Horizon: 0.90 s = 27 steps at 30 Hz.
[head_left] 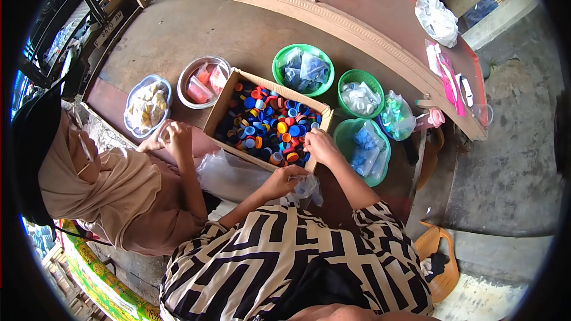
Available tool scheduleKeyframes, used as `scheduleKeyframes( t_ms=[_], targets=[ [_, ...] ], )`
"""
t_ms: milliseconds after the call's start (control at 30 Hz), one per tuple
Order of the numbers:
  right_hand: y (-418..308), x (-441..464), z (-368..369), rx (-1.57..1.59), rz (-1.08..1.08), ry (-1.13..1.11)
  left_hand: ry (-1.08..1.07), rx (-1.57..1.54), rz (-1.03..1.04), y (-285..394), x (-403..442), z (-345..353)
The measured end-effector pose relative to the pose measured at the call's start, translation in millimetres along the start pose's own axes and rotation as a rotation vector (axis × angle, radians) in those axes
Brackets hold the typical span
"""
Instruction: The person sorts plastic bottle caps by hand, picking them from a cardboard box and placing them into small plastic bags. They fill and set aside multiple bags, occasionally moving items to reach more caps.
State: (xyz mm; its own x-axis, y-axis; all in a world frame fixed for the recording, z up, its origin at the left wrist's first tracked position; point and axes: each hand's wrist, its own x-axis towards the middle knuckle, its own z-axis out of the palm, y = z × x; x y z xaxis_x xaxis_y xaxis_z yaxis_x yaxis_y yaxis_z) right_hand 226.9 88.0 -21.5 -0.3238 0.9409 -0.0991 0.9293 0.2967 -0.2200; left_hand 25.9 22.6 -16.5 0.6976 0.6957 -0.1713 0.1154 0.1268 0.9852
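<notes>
A cardboard box (220, 110) full of loose bottle caps (270, 122) in blue, red, yellow and orange stands in front of me. My right hand (324, 145) reaches over its near right corner, fingers curled down among the caps; whatever the fingertips pinch is hidden. Just outside the near wall, my left hand (282, 182) is closed on a clear plastic bag (309, 189). More clear plastic (229, 173) lies to the left of that hand, by the box.
Behind and right of the box sit green basins (275, 71) and a mint basin (388, 160) with bagged caps. A metal bowl (181, 83) and a pale blue basket (128, 104) are at left. A co-worker (128, 193) sits close on my left, hands raised together. A wooden rail (357, 24) crosses behind.
</notes>
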Motion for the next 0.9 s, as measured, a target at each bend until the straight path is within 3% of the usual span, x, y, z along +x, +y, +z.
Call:
scheduleKeyframes(
  t_ms=[67, 100, 167, 200, 267, 300, 367, 600, 667, 733, 833, 900],
  targets=[
    [-8.9, -17.6, -29.5, 0.61, 0.049, -0.031, 0.028, -0.027, -0.025, -0.3, 2.9, -0.6],
    [-14.4, -27.8, -40.1, 0.61, 0.054, -0.029, 0.031, -0.059, -0.018, -1.7, 3.5, -1.2],
    [-27.0, -53.8, -53.8, 1.067, 0.028, -0.14, 0.061, -0.103, -0.04, -16.0, 5.9, -1.5],
    [-30.7, -64.7, -57.4, 0.935, -0.11, -0.12, 0.072, -0.159, -0.048, -25.0, 7.8, 0.0],
    [-39.8, -84.7, -52.2, 0.788, -0.184, -0.012, 0.041, -0.154, -0.018, -15.2, 5.7, -0.5],
    [-43.2, -90.5, -53.9, 0.79, -0.176, -0.012, 0.05, -0.139, -0.009, -12.5, 5.6, 2.8],
    [-48.8, -99.4, -57.8, 0.481, -0.155, 0.005, 0.027, -0.147, -0.02, -13.3, 3.8, 5.7],
    [-27.0, -75.6, -49.2, 0.648, -0.135, 0.001, 0.009, -0.072, -0.012, -12.4, 1.7, 0.1],
    [-23.2, -60.3, -45.4, 0.671, 0.04, 0.03, 0.017, -0.042, 0.033, -15.6, 3.7, -1.4],
    [-18.5, -44.3, -32.1, 0.58, 0.016, 0.088, 0.022, -0.014, 0.076, -12.5, 4.1, -4.3],
    [-19.6, -27.2, -21.0, 0.361, -0.007, 0.1, -0.02, -0.058, -0.038, -4.3, 2.9, -8.5],
    [-29.8, -27.1, -23.6, 0.413, -0.011, 0.074, -0.004, -0.089, -0.051, -3.8, 3.0, -8.2]
  ],
)
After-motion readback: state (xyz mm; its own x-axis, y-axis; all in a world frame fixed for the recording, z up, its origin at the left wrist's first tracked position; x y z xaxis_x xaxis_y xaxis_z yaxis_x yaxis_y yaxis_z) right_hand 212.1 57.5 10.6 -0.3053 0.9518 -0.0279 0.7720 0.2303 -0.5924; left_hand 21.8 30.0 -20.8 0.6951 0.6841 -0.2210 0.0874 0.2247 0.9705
